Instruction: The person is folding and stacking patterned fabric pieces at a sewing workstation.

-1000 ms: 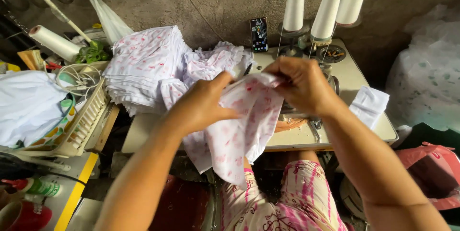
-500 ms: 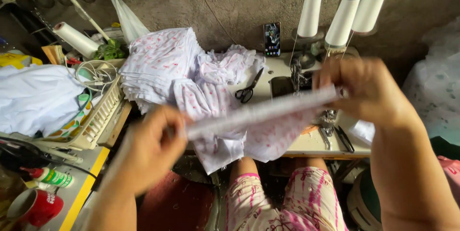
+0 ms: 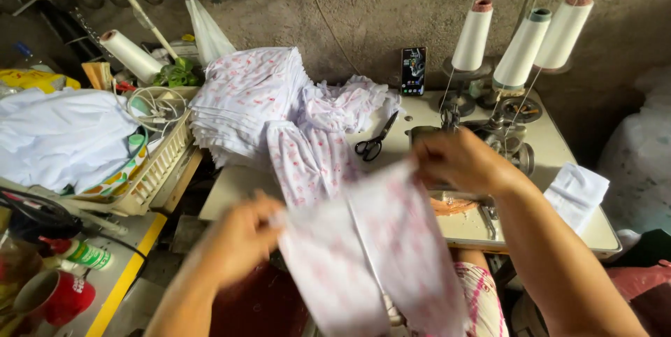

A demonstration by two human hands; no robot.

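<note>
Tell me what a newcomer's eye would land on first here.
First, the pink-printed white cloth stretched between the left hand and right hand, low in the middle. Behind it, a tall stack of matching folded pieces sits on the sewing table, with black scissors beside it. Three white thread cones stand at upper right.

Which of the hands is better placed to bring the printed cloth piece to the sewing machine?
Probably the right hand: it grips the cloth piece at its top edge, just in front of the sewing machine. The left hand holds the other edge, lower and farther away.
</note>
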